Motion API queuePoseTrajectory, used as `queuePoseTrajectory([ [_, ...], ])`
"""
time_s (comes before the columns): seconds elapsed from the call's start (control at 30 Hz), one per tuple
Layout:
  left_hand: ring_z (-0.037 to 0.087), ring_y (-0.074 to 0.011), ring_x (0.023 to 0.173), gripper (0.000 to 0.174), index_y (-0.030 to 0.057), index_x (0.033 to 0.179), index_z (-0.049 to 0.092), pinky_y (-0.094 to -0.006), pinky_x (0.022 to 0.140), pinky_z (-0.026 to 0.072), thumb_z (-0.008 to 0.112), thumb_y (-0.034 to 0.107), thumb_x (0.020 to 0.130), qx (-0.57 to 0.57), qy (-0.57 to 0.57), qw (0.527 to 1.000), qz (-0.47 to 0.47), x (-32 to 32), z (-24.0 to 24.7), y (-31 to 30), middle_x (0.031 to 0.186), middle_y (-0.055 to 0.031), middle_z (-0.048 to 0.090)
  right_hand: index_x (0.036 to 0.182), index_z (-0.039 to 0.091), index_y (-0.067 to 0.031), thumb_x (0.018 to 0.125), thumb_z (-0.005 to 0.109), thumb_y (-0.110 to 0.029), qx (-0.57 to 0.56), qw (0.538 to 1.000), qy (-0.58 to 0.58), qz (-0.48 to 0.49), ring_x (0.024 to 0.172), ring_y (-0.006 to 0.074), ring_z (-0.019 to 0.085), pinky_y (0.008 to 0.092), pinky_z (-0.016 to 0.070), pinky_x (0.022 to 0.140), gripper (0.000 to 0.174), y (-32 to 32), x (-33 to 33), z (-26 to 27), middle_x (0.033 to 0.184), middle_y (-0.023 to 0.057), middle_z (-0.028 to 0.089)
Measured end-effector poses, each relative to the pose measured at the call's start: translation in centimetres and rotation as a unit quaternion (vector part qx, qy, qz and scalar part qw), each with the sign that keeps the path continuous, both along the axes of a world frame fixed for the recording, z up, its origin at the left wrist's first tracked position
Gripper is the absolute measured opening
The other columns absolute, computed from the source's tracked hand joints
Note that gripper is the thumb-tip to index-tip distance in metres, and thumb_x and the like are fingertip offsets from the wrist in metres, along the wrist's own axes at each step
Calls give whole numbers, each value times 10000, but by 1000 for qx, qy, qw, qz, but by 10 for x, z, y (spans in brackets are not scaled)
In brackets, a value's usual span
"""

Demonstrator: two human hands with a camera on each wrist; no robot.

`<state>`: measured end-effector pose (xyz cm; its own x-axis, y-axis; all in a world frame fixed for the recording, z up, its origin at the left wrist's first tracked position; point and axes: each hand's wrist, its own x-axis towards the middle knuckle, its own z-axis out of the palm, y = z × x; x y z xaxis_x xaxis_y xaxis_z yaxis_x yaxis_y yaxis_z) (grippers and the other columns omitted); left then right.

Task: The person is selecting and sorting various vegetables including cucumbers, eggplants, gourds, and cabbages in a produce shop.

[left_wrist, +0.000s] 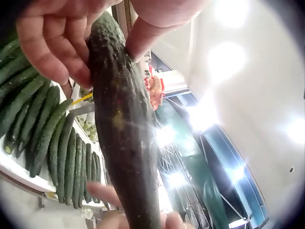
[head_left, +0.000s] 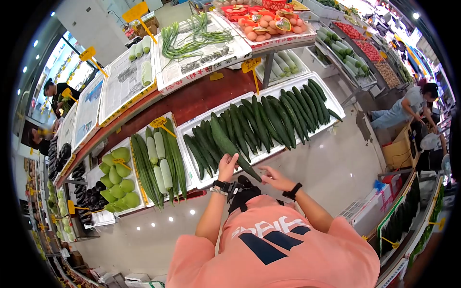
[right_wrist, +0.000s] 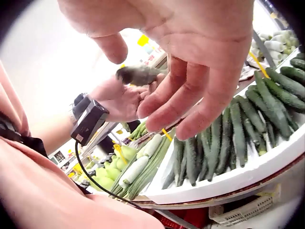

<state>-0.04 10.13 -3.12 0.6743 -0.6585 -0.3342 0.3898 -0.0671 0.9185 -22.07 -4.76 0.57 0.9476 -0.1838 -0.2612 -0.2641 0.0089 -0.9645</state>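
A large dark green cucumber slants over the front edge of a white foam tray full of cucumbers. My left hand grips it; in the left wrist view, the thumb lies on one side of the cucumber and the fingers on the other. Beside its lower tip is my right hand, fingers loosely bent and apart. The right wrist view shows the right hand in front of the cucumber's end; whether they touch I cannot tell.
Long gourds and light green gourds lie left of the tray. Behind it, a raised shelf holds green onions and bagged eggs. A yellow price sign stands at the tray's back. Another person is at the right.
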Motion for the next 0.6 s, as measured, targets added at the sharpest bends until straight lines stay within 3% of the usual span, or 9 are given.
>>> queuePoseTrajectory([
  [0.1, 677, -113, 807, 321, 21, 1073, 572, -244, 647, 510, 625, 319, 967, 45, 9, 999, 18, 23, -8, 13, 1047, -83, 724, 1379, 435, -43, 987, 571, -300, 10, 998, 38, -48, 844, 164, 636, 305, 510, 774, 489, -19, -44, -30, 926, 105, 656],
  [0.23, 573, -126, 653, 469, -53, 1069, 551, -280, 568, 480, 724, 344, 890, 187, -64, 977, 84, 71, -65, 46, 793, -37, 635, 1274, 530, -28, 950, 598, -257, -123, 976, 133, -121, 811, 168, 643, 303, 513, 727, 402, -44, -116, -55, 930, 100, 662],
  [0.27, 575, -135, 649, 472, -53, 1061, 563, -297, 556, 481, 742, 341, 872, 240, -83, 963, 86, 84, -79, 53, 805, -60, 641, 1269, 534, -20, 948, 600, -253, -110, 972, 140, -156, 779, 177, 647, 309, 518, 709, 402, -46, -135, -55, 889, 105, 674],
  [0.33, 600, -175, 665, 503, -55, 1056, 581, -323, 604, 501, 760, 365, 844, 330, -114, 935, 64, 109, -105, 67, 820, -84, 649, 1219, 564, -16, 951, 591, -201, -138, 958, 165, -190, 740, 166, 659, 301, 534, 692, 327, -49, -171, -64, 818, 100, 666],
  [0.4, 665, -280, 916, 551, -59, 1099, 606, -379, 818, 508, 753, 397, 827, 395, -164, 901, 72, 120, -120, 72, 958, -167, 689, 1218, 561, -12, 967, 574, -196, -141, 944, 188, -233, 735, 166, 658, 299, 532, 679, 312, -43, -206, -76, 819, 110, 669],
  [0.5, 677, -281, 945, 627, -80, 1218, 569, -372, 824, 540, 781, 348, 812, 437, -164, 884, 32, 128, -140, 74, 1035, -201, 692, 1203, 556, -10, 966, 563, -173, -105, 935, 199, -275, 712, 162, 654, 297, 531, 646, 288, -29, -244, -94, 808, 109, 661],
  [0.53, 677, -285, 964, 644, -70, 1247, 562, -374, 827, 541, 787, 343, 807, 414, -98, 904, 50, 125, -154, 72, 1051, -207, 693, 1204, 548, 3, 955, 566, -149, -90, 931, 209, -286, 714, 172, 663, 302, 543, 655, 292, -24, -252, -94, 800, 119, 656],
  [0.6, 643, -355, 1083, 600, -56, 1204, 599, -412, 953, 490, 729, 375, 806, 432, -155, 887, 55, 124, -197, 70, 1105, -232, 681, 1206, 545, 8, 965, 558, -146, -68, 927, 213, -300, 705, 168, 650, 303, 542, 650, 287, -12, -260, -101, 798, 117, 653],
])
